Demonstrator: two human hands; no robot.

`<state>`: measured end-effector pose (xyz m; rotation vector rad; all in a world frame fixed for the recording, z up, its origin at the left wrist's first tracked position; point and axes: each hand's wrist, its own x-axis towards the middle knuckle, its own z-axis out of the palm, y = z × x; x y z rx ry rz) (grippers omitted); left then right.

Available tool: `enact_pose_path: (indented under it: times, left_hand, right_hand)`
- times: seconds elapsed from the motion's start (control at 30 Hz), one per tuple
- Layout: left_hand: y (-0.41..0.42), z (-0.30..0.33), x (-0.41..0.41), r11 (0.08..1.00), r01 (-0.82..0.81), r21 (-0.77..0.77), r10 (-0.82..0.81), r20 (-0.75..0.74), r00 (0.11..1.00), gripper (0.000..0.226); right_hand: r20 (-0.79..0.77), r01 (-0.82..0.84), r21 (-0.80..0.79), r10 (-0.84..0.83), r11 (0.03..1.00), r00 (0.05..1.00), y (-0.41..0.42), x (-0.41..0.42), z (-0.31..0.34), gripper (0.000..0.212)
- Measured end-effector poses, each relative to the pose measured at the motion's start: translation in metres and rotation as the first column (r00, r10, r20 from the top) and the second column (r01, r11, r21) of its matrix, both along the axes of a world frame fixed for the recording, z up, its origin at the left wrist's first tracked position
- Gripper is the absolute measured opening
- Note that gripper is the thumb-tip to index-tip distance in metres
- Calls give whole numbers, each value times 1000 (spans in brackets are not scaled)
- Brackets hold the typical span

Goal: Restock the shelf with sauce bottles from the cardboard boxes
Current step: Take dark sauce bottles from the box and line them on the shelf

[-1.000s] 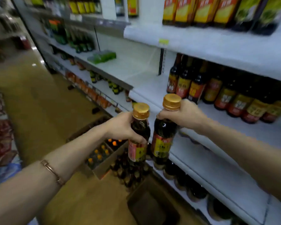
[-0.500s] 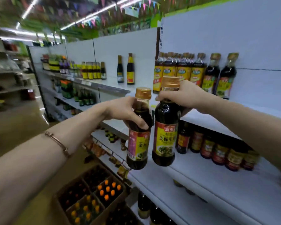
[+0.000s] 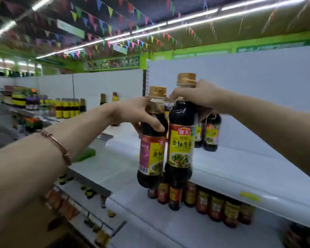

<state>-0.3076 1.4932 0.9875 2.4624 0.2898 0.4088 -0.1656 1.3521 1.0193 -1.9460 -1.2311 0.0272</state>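
Bare shelf (image 3: 240, 169) right of two standing bottles (image 3: 208, 131).

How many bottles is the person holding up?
2. The left hand grips the left bottle by its shoulder; the right hand grips the right bottle at its neck. They're side by side.

Both arms reach forward and up, side by side. The left hand (image 3: 141, 113) curls its fingers round a bottle's shoulder; the right hand (image 3: 195, 95) grips another's neck.
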Motion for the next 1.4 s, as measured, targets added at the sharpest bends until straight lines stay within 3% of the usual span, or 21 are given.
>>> enact_pose_path:
  times: [0.13, 0.27, 0.43, 0.53, 0.73, 0.8, 0.93, 1.1, 1.2, 1.3, 1.33, 1.4]
  left_hand:
    - [4, 21, 45, 1000, 7, 19, -8, 69, 998, 43]
    - [14, 29, 97, 999, 18, 43, -24, 129, 991, 54]
    - [26, 20, 171, 995, 68, 68, -78, 154, 985, 38]
    - [34, 8, 209, 988, 63, 138, -87, 175, 981, 45]
    - [57, -19, 259, 993, 39, 114, -51, 105, 993, 64]
    - [67, -29, 270, 996, 49, 75, -54, 71, 996, 73]
    - [87, -48, 279, 998, 28, -61, -21, 109, 994, 68]
    - [92, -81, 279, 969, 67, -237, -8, 243, 970, 60]
    - [87, -101, 279, 933, 115, -340, 4, 330, 944, 76]
    - [90, -130, 279, 931, 43, -364, 32, 200, 979, 101]
    - [91, -140, 277, 938, 18, -345, 29, 131, 991, 100]
    - [88, -152, 274, 935, 22, -354, 17, 105, 994, 77]
  right_hand:
    - [32, 85, -10, -85, 996, 996, 5, 41, 17, 55]
    - [56, 122, 18, -123, 992, 991, 8, 89, 23, 52]
    - [34, 172, 19, -172, 985, 984, 17, 155, 13, 57]
    - [22, 182, -2, -182, 983, 983, 28, 192, -4, 51]
    - [144, 210, -60, -199, 976, 969, 54, 241, -44, 46]
    - [119, 234, -23, -230, 972, 966, 60, 254, -54, 46]
    - [77, 290, 59, -294, 955, 953, 60, 267, -69, 38]
    - [127, 369, 56, -373, 928, 919, 65, 252, -88, 61]
    - [-32, 323, 76, -322, 943, 946, 61, 245, -99, 68]
    - [-195, 240, 38, -229, 970, 954, 51, 243, -111, 73]
    - [-222, 192, 11, -185, 981, 957, 48, 246, -116, 82]
    - [-265, 118, -33, -122, 993, 956, 42, 249, -122, 94]
